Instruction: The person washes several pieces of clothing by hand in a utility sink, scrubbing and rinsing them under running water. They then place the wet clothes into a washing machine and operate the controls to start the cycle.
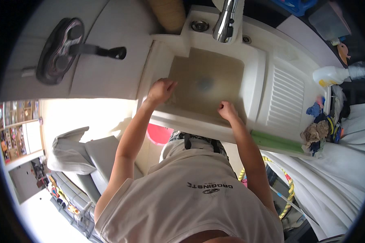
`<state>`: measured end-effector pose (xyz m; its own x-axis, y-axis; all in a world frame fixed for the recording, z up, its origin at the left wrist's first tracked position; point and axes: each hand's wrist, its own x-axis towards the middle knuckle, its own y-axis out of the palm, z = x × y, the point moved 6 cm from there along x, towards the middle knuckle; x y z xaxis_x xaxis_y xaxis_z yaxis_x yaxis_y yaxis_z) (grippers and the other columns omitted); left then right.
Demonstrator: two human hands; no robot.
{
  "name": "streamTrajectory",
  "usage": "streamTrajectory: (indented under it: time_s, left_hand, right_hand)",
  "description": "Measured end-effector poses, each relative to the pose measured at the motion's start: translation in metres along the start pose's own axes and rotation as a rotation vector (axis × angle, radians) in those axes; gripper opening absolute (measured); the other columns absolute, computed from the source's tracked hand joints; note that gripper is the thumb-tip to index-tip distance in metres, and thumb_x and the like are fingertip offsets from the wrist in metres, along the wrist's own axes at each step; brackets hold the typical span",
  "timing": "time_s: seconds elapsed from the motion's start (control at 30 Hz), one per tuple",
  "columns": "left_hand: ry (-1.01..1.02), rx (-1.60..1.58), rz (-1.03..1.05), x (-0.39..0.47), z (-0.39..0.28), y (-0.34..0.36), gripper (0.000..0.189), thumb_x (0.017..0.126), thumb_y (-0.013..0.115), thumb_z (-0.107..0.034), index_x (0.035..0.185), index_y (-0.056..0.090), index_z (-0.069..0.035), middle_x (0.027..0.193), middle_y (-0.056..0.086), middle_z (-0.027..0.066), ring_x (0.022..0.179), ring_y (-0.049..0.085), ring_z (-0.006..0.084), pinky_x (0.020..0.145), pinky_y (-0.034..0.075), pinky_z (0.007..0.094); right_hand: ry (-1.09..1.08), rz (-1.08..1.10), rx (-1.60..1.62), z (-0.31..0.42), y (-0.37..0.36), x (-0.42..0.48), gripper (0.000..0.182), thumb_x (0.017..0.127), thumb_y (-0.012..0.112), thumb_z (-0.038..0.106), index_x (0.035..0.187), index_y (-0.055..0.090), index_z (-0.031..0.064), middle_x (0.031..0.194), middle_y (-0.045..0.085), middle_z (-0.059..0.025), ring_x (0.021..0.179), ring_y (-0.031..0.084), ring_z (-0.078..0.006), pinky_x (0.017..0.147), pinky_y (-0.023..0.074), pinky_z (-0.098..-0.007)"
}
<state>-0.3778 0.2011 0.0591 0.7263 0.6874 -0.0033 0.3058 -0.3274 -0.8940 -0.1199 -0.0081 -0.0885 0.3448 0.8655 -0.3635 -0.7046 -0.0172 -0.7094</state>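
Observation:
A white laundry sink (260, 73) stands before me, with cloudy brownish water (222, 68) in its basin. Through the water a round, blurred drain (205, 84) shows on the bottom. My left hand (162, 90) is curled by the basin's left wall, over the water's edge. Above the near right part of the water, my right hand (227, 110) is closed in a loose fist. Neither hand shows anything in its fingers. A chrome faucet (226, 24) stands at the sink's far side, beyond both hands.
Right of the basin is a ridged washboard (286, 94). Crumpled cloths (316, 132) lie at its near right corner, and a white bottle (330, 76) lies farther back. A long-handled brush (60, 51) hangs at left. A pink basin (159, 133) sits below the sink.

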Motion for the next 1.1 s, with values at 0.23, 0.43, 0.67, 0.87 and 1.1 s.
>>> streamTrajectory:
  time_s: [0.23,0.43,0.67,0.87,1.1]
  left_hand:
    - [0.003,-0.045,-0.306,-0.092,0.012,0.007,0.027,0.1,0.058,-0.024,0.095,0.07,0.0,0.1,0.071,0.0145,0.097,0.063,0.0391,0.091,0.047,0.0491]
    - [-0.007,0.078,-0.427,-0.107,-0.011,0.009,0.02,0.098,0.057,-0.019,0.094,0.071,-0.005,0.102,0.07,0.0127,0.097,0.062,0.035,0.09,0.047,0.0466]
    - [-0.074,0.131,-0.531,-0.12,-0.017,0.006,0.022,0.095,0.06,-0.015,0.076,0.064,-0.004,0.083,0.065,0.0135,0.082,0.062,0.0368,0.075,0.051,0.047]
    - [-0.174,0.164,-0.536,-0.124,-0.011,0.011,0.028,0.096,0.059,-0.018,0.072,0.063,-0.005,0.076,0.064,0.0133,0.076,0.062,0.0367,0.068,0.051,0.0476]
    - [-0.156,0.194,-0.473,-0.121,-0.009,0.011,0.034,0.1,0.058,-0.024,0.071,0.063,-0.006,0.076,0.064,0.0132,0.077,0.063,0.0362,0.069,0.052,0.0473]
  right_hand:
    - [-0.326,-0.213,0.061,0.015,0.0,-0.003,0.029,0.082,0.071,0.019,0.108,0.075,0.0065,0.104,0.075,-0.0191,0.102,0.071,-0.0367,0.092,0.0564,-0.0456]
    - [-0.153,0.109,0.145,-0.004,0.028,0.015,0.024,0.086,0.068,0.025,0.101,0.078,0.0078,0.099,0.076,-0.0184,0.095,0.073,-0.0358,0.087,0.0578,-0.0428]
    - [-0.131,0.143,0.02,-0.005,0.032,0.02,0.027,0.087,0.067,0.028,0.099,0.077,0.0059,0.098,0.075,-0.0202,0.096,0.073,-0.0366,0.086,0.0576,-0.0436]
    - [-0.122,0.155,-0.004,-0.004,0.029,0.019,0.03,0.086,0.066,0.03,0.098,0.078,0.0045,0.099,0.074,-0.0229,0.096,0.073,-0.0384,0.087,0.0574,-0.0443]
    - [-0.099,0.236,-0.061,-0.005,0.038,0.024,0.034,0.088,0.066,0.03,0.105,0.076,0.0029,0.105,0.075,-0.0224,0.1,0.072,-0.0365,0.089,0.0559,-0.0427]
